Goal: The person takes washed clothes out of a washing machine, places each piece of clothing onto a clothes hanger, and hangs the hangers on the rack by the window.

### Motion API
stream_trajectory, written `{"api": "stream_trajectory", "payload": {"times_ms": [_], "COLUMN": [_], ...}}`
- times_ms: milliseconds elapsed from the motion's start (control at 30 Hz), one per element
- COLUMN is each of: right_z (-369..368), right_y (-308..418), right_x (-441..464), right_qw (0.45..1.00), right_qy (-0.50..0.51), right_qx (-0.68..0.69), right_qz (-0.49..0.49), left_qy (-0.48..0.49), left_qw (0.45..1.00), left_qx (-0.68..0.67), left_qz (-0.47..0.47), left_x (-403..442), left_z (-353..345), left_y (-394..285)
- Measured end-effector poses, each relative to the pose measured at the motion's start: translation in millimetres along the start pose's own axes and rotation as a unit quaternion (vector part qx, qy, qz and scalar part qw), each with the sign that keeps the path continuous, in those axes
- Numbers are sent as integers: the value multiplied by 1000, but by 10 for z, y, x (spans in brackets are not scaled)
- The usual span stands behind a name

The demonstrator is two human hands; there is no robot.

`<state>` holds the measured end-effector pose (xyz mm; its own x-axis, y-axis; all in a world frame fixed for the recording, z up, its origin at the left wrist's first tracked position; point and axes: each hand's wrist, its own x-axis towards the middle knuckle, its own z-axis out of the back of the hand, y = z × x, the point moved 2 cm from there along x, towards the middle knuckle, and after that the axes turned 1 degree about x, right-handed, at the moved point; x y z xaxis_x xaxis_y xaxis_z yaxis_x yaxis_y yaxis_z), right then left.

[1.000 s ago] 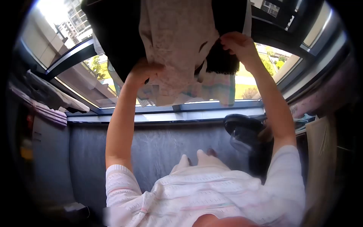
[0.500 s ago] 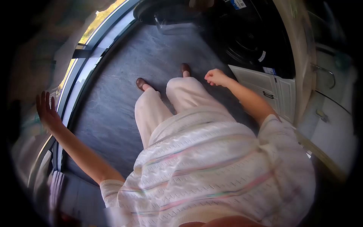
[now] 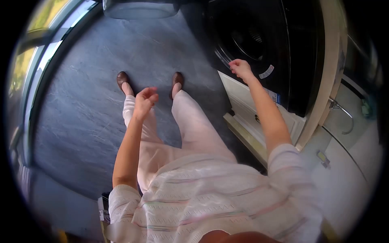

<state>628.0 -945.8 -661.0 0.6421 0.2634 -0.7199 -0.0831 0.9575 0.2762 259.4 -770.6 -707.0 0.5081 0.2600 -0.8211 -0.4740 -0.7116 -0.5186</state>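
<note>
My right hand (image 3: 242, 69) is loosely closed, its fingers curled in, and no object shows in it. In view it overlaps the lower rim of the round door on a black front-loading washing machine (image 3: 279, 48); I cannot tell whether it touches. In front of my left leg, my left hand (image 3: 145, 104) hangs in the air, holding nothing. Its fingers are bent but somewhat apart. Below both hands are my light trousers (image 3: 194, 121) and brown shoes (image 3: 177, 81) on the grey floor.
A white cabinet (image 3: 243, 97) stands below the washer at right. Beyond it a curved metal faucet (image 3: 344, 117) rises over a pale counter (image 3: 316, 178). A window frame (image 3: 50, 48) runs along the left. A dark rounded object (image 3: 142, 10) stands on the floor ahead.
My left hand has swung in from beside the window to before my legs, its spread fingers now bent. My right hand appears closer to the washer door. The view has shifted and my feet have moved.
</note>
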Motion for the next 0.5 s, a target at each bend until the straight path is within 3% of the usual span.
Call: {"api": "stream_trajectory", "payload": {"times_ms": [67,200,267,333,400,500], "right_z": [80,63,99,154,181,120], "right_y": [-126,-419,-599,-673,-670,-638], "right_x": [343,1276,1781,2162,2462,2783], "right_qw": [999,995,988,966,950,950], "right_qy": [-42,-97,-138,-164,-198,-220], "right_qx": [18,-8,-73,-160,-231,-209], "right_qz": [-25,-14,22,120,69,66], "left_qy": [73,95,77,65,53,111], "left_qw": [997,991,992,992,992,985], "left_qx": [-1,98,101,108,110,77], "left_qz": [-23,5,17,27,36,109], "left_x": [102,432,563,666,730,773], "left_z": [-514,-922,-963,-980,-986,-1007], "left_y": [214,806,1029,1209,1336,1521]}}
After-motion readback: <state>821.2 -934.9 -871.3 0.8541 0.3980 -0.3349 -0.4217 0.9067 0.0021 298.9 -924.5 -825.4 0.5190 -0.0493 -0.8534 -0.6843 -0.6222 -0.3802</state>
